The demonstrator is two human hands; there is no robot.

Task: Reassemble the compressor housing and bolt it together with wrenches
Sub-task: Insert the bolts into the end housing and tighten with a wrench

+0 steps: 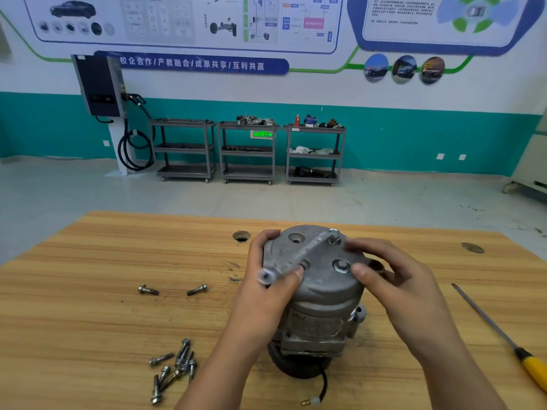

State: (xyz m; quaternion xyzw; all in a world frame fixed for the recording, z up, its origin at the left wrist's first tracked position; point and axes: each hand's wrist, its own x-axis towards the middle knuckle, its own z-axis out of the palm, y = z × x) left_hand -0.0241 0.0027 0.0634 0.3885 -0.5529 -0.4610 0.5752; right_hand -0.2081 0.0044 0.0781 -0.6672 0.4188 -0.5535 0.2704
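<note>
Bright, even indoor light, diffuse; source not in view. Shadows soft and short: dark patch under compressor [319, 294] base, faint ones beside bolts [174, 368] on table [88, 276]. No strong glare. Motion blur smears wrench [296, 257]. Wall posters [183, 19] soft, small text unreadable. Wide-angle bowing at frame edges; table far edge curved.

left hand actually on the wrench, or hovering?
Touching. Head view: the left hand pinches the blurred near end of the wrench, thumb lying across its shaft above the compressor housing.
</note>
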